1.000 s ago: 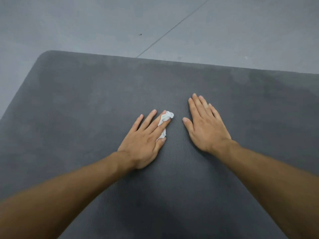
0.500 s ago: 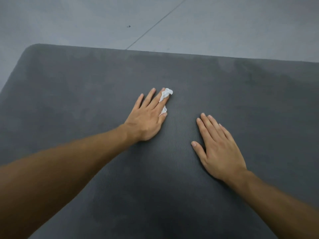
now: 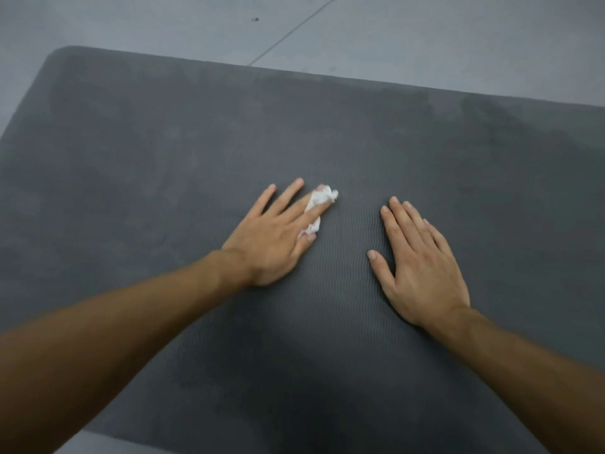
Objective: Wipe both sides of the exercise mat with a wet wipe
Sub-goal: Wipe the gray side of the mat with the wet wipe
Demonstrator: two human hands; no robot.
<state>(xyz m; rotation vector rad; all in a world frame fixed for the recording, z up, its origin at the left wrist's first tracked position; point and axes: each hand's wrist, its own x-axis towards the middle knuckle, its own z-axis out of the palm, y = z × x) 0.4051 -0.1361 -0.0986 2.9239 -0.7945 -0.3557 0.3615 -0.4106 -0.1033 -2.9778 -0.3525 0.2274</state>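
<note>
Nearest to me, my left forearm [image 3: 114, 339] enters from the lower left and my right forearm [image 3: 523, 371] from the lower right, both bare and both reaching forward over the exercise mat [image 3: 163, 152]. The mat is dark grey, lies flat and fills most of the view. A sliver of pale grey floor [image 3: 114, 445] shows past its near edge at the lower left. Fine wavy ribbing is visible on the mat surface between my arms. Right hand [image 3: 415, 267]: palm down and flat on the mat, fingers straight and close together, thumb out to the side, holding nothing. Left hand [image 3: 275, 237]: palm down on the mat, well apart from the right hand, fingers straight and fanned wide. The wet wipe [image 3: 322, 198] is white and crumpled. It is bunched around my left index finger, with one part by the fingertip and another part showing between that finger and the thumb, and it is pressed against the mat. The left hand is slightly blurred, so I cannot tell exactly how the wipe is tucked. Beyond the hands, the mat surface shows uneven lighter and darker patches. Its far edge runs across the view, with a rounded corner at the upper left. Past that edge is more grey floor, crossed by a thin diagonal seam [image 3: 294, 31], with a small dark speck [image 3: 256, 19] beside it.
</note>
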